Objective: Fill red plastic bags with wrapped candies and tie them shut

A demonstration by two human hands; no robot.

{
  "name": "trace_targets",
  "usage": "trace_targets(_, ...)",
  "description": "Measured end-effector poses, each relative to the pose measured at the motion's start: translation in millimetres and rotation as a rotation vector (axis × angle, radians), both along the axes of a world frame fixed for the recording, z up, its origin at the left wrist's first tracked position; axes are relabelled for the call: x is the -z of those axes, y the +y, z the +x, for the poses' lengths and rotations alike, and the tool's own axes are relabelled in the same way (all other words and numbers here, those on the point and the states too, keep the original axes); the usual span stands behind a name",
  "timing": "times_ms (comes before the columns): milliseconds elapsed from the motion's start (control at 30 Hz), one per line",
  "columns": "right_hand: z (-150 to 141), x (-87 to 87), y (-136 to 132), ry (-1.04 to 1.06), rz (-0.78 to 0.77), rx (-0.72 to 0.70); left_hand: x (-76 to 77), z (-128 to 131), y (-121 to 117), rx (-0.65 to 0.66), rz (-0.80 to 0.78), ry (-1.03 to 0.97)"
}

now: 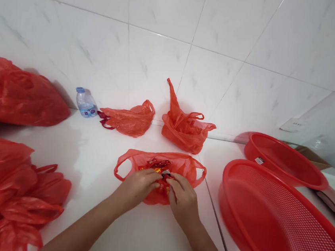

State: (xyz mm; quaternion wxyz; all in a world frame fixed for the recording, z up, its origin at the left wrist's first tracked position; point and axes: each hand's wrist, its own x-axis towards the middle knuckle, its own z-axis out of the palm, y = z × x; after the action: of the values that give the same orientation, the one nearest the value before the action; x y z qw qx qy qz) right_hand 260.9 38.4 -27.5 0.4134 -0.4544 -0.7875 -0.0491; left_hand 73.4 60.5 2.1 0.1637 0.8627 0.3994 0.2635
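Note:
A red plastic bag (181, 166) lies open on the white counter in front of me, with red wrapped packets (158, 164) showing inside it. My left hand (138, 186) rests on the bag's near edge, fingers curled and pinching at the packets. My right hand (183, 199) is beside it, fingers bent onto the same spot. Both hands meet at the bag's mouth, over a small dark-and-white item I cannot make out.
Two more red bags (129, 120) (185, 131) sit behind by the tiled wall, with a small water bottle (85, 103) to their left. A heap of red bags (8, 188) fills the left side. Two red perforated baskets (277, 217) (286, 160) stand on the right.

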Motion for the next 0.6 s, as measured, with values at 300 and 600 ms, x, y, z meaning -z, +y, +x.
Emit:
trace_targets(300,6,7.8,4,-0.003,-0.139,0.058,25.0,12,34,0.026,0.034,0.015)
trace_targets(600,7,9.9,6,0.138,-0.023,0.087,17.7,6,22,-0.237,-0.279,-0.494)
